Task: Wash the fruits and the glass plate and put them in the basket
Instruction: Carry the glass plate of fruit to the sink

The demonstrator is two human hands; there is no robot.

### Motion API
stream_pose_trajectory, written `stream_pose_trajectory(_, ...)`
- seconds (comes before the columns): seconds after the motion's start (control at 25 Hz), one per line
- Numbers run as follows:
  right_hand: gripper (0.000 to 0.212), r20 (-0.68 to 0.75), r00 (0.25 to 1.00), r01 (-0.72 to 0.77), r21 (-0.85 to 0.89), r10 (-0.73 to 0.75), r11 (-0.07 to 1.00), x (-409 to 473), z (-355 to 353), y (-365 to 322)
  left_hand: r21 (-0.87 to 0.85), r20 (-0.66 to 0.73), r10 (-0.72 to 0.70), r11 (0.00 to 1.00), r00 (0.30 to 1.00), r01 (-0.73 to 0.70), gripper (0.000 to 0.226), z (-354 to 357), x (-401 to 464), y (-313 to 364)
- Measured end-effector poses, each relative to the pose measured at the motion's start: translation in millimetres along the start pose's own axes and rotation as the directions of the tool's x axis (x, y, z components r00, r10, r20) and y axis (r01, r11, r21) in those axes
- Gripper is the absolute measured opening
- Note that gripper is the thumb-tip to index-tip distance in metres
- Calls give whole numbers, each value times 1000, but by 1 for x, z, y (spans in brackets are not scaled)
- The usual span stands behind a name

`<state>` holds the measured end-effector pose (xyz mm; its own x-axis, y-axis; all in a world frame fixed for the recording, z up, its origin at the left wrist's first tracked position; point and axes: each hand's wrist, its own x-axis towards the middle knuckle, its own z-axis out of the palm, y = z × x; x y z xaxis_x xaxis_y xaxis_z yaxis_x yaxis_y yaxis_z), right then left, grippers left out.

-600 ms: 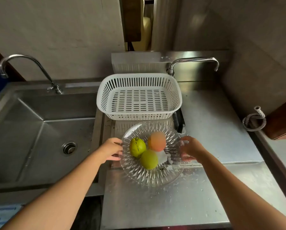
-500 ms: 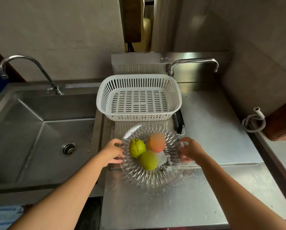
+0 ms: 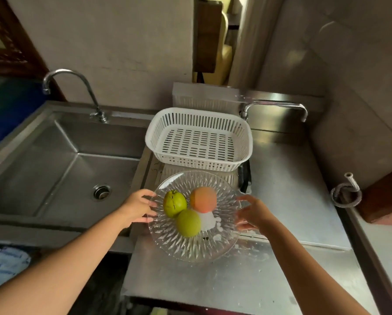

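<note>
A glass plate carrying two green fruits and one orange fruit sits at the near edge of the steel worktop; the left hand and right hand flank its rim, fingers curled onto the edge in a grip. Washing has evidently not begun. The next move calls for a level carry left of the plate into the sink, while the white basket, just behind the plate, waits.

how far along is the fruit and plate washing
Nothing looks done: the white basket is empty and no water shows at either tap. In hand: the left hand and right hand are at the glass plate rim; a firm grip is unclear. It carries three fruits. Left: washing everything and loading the basket.
</note>
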<state>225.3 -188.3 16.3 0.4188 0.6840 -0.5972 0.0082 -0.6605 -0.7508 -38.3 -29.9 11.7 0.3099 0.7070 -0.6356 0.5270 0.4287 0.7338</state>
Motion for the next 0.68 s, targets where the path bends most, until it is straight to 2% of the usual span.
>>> stream_pose_trajectory(0.28,54,189,978,99,-52,-87,994,-14,28,-52,-123,-139,-7,992,990,-10,46,-50,-51,-19)
stream_pose_trajectory(0.68,55,224,961,186,-76,-165,980,-34,145,-116,-162,-186,70,982,980,-101,46,-186,-80,-39)
